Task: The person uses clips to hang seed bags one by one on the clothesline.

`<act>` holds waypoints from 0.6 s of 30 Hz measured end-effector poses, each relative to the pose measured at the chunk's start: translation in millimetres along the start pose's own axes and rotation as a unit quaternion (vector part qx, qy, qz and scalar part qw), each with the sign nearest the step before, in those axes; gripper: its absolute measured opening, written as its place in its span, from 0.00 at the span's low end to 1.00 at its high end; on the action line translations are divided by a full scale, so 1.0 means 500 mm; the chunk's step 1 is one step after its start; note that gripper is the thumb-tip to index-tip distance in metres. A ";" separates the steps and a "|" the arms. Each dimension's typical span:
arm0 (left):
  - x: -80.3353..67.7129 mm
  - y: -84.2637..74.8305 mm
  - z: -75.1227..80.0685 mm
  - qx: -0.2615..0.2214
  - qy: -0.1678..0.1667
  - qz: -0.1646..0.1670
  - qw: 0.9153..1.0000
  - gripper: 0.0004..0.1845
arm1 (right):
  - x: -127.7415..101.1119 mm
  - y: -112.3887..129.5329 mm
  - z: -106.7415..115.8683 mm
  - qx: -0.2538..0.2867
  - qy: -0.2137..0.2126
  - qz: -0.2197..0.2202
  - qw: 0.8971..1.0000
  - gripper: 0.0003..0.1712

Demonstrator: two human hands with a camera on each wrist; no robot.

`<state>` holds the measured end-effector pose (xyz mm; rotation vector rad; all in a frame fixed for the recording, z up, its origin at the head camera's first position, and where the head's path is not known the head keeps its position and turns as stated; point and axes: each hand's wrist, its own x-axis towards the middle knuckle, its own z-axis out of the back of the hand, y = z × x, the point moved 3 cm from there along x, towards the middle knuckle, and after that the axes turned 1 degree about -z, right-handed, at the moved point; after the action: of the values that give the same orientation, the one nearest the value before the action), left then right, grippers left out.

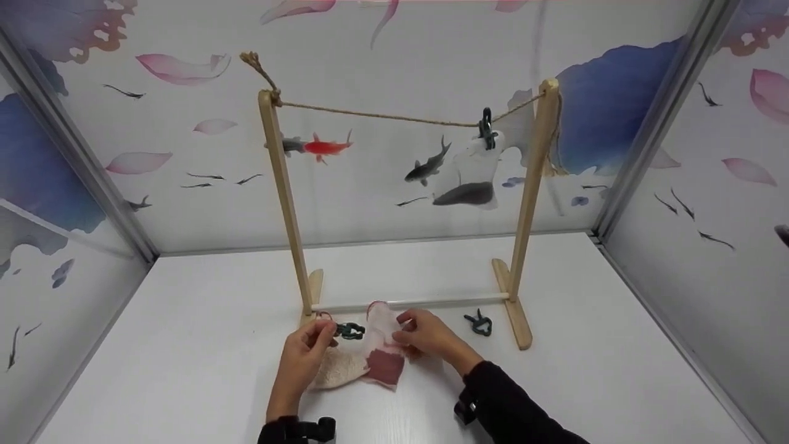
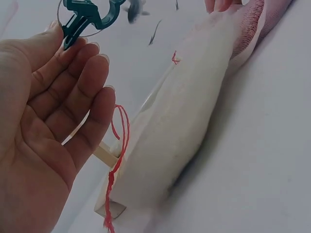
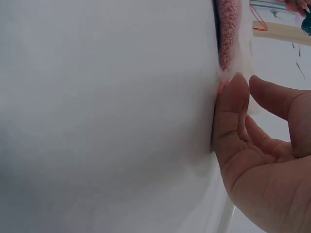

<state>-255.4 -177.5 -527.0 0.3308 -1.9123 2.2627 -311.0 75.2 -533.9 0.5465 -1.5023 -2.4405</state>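
"Pictured: a left hand (image 1: 307,343) pinches a green clip (image 2: 81,9) near pink cloth (image 1: 381,327) on the surface (image 1: 185,345)."

"And the right hand (image 1: 429,336)?"

"Loosely curved at the cloth's edge, thumb and forefinger apart."

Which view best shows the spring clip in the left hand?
Left wrist: the spring clip is largest there, its handle pinched by the left hand, though the top edge crops it. The head view shows it small, partly behind fingers; the right wrist view catches only a piece at the right edge.
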 end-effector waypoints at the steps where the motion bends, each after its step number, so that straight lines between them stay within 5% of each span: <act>1: 0.000 0.003 -0.001 0.005 0.001 0.005 1.000 0.08 | 0.003 -0.003 0.001 0.005 0.003 0.000 1.000 0.21; 5: 0.000 0.007 -0.006 0.035 0.008 0.033 0.999 0.09 | 0.007 -0.011 0.004 0.046 0.028 -0.006 0.999 0.15; 11: 0.000 0.002 -0.012 0.036 0.026 0.073 0.996 0.09 | 0.003 -0.009 0.008 0.039 0.041 -0.002 0.998 0.13; 18: -0.001 0.022 -0.009 0.053 0.027 0.075 0.995 0.13 | 0.000 -0.008 0.007 0.027 0.048 0.002 0.998 0.13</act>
<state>-258.0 -175.1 -538.5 0.1430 -1.8520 2.4473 -312.5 79.7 -536.1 0.6609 -1.5328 -2.3419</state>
